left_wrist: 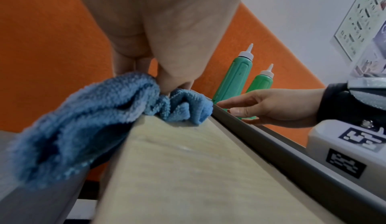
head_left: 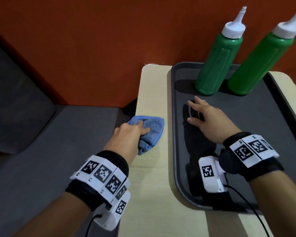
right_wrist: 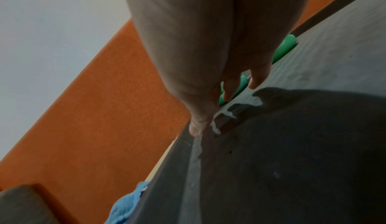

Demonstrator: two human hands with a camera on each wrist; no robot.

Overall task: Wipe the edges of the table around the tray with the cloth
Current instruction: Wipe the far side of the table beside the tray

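Gripping a bunched blue cloth, the left hand is pressing it onto the pale table on the narrow strip left of the tray. Its fingers are curling round the folds, with one finger lying across the top. The cloth is sitting about midway along that strip, its right corner reaching nearly to the tray's rim and its left side spilling over the table's outer edge; in the left wrist view the cloth is hanging down past the table edge while a smaller fold is lying just beside the tray rim.

The right hand is resting inside the tray with its fingers straight and spread, holding nothing. In the right wrist view its fingertips are touching the tray floor, and the thumb is lying along the tray's left wall.

Two green squeeze bottles with white nozzle caps are standing upright at the far end of the tray, side by side, just beyond the right hand's fingers. An orange wall is rising behind the table, and a grey bench seat is lying to the left, below the table.
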